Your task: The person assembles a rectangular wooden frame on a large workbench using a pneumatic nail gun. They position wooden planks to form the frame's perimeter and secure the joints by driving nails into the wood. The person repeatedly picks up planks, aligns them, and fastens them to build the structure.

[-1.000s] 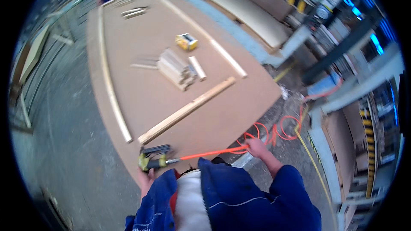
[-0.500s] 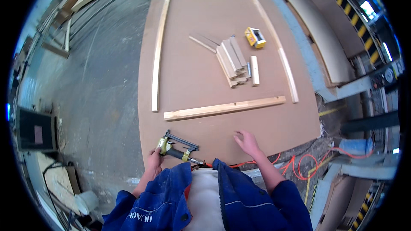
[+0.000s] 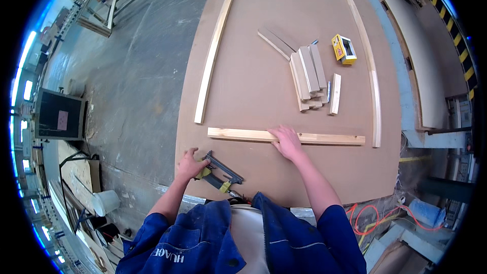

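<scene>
My right hand (image 3: 287, 142) is closed over a wooden strip (image 3: 329, 139) that lies crosswise on the big brown board (image 3: 238, 81). Its thumb is at the near edge and its fingers reach across the top. Below the strip's left end, a green and black pneumatic staple gun (image 3: 221, 173) rests on the board. My left hand (image 3: 189, 165) is beside the gun's head, fingers spread, the thumb at or just touching it; no grip shows. Two long wooden strips, the left one (image 3: 219, 50) and the right one (image 3: 366, 45), run lengthwise along the board's sides.
A stack of short wooden blocks (image 3: 307, 73) lies mid-board, with a loose block (image 3: 335, 94) and a yellow box (image 3: 344, 49) close by. An orange air hose (image 3: 366, 218) coils at lower right. Metal racking with panels (image 3: 406, 56) stands along the right.
My right hand has reached forward onto the crosswise strip. The left hand has loosened from the staple gun and spread its fingers. The whole view has shifted, so the board appears further right.
</scene>
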`<state>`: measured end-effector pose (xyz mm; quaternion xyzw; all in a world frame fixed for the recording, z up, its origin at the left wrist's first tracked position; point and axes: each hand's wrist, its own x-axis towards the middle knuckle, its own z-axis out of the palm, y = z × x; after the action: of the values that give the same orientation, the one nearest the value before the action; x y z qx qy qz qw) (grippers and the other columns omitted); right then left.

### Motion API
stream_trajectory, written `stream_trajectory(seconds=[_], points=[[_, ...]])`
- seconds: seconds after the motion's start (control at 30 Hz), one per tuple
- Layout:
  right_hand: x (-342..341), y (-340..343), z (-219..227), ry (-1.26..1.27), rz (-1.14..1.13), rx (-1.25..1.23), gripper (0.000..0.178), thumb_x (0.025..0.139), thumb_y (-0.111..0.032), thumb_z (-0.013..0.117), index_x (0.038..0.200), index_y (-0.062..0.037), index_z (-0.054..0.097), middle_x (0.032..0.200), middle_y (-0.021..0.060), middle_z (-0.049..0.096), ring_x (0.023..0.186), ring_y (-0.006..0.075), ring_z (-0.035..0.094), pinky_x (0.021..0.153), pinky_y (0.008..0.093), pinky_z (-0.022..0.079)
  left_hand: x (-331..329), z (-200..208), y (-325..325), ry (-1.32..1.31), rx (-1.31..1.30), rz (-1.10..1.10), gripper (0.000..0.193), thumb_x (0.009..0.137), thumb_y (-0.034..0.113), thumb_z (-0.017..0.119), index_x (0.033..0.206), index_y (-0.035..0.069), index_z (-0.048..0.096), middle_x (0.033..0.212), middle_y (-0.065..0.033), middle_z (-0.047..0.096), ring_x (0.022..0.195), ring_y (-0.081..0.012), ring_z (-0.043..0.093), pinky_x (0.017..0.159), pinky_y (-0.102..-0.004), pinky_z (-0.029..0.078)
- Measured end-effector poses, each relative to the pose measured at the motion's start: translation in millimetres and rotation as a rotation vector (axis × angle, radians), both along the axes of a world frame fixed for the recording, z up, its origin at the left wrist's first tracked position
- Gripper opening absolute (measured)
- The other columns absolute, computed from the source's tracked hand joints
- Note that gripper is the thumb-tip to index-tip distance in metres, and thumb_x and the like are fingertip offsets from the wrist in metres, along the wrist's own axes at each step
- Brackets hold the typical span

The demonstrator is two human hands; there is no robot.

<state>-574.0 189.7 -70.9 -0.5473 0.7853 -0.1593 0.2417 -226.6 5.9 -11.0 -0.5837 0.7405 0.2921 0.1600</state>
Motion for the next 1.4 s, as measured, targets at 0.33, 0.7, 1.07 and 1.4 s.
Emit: stream_trajectory(seconds=[0.33, 0.7, 1.07, 1.4], points=[[-1.3, -24.0, 19.7, 0.042, -0.078, 0.077, 0.051, 0.082, -0.012, 0.079, 0.131, -0.0132, 0.066, 0.122, 0.0117, 0.07, 0.11, 0.0362, 0.065, 0.096, 0.046, 0.053, -43.1, -40.7, -90.2, 0.551, -0.197, -0.266, 0.106, 0.066, 0.021, 0.094, 0.154, 0.01, 0.037, 0.137, -0.0184, 0.049, 0.13, -0.0385, 0.048, 0.112, -0.0446, 0.044], [-10.2, -29.1, 15.8, 0.103, -0.041, 0.126, 0.049, 0.086, -0.018, 0.074, 0.134, -0.0163, 0.065, 0.121, 0.0116, 0.07, 0.115, 0.0346, 0.063, 0.098, 0.0474, 0.052, -57.9, -65.8, -99.5, 0.733, -0.148, -0.196, 0.07, 0.074, 0.007, 0.086, 0.138, 0.011, 0.058, 0.12, -0.0152, 0.054, 0.111, -0.0343, 0.058, 0.097, -0.0418, 0.052], [-19.0, -37.2, 21.2, 0.057, -0.018, 0.075, 0.049, 0.083, -0.014, 0.075, 0.131, -0.0153, 0.066, 0.12, 0.0101, 0.07, 0.114, 0.0329, 0.063, 0.101, 0.0463, 0.05, -60.8, -73.0, -125.0, 0.723, -0.127, -0.328, 0.066, 0.068, 0.007, 0.091, 0.128, 0.01, 0.065, 0.106, -0.0094, 0.051, 0.086, -0.0226, 0.056, 0.077, -0.0354, 0.054], [-24.6, -37.9, 31.7, -0.036, -0.016, 0.175, 0.052, 0.083, -0.023, 0.078, 0.133, -0.0154, 0.066, 0.126, 0.011, 0.069, 0.12, 0.0331, 0.061, 0.105, 0.0462, 0.048, -55.3, -70.9, -127.5, 0.806, -0.069, -0.335, 0.086, 0.069, 0.009, 0.091, 0.146, 0.011, 0.053, 0.11, -0.0107, 0.052, 0.093, -0.0234, 0.054, 0.082, -0.0371, 0.053]])
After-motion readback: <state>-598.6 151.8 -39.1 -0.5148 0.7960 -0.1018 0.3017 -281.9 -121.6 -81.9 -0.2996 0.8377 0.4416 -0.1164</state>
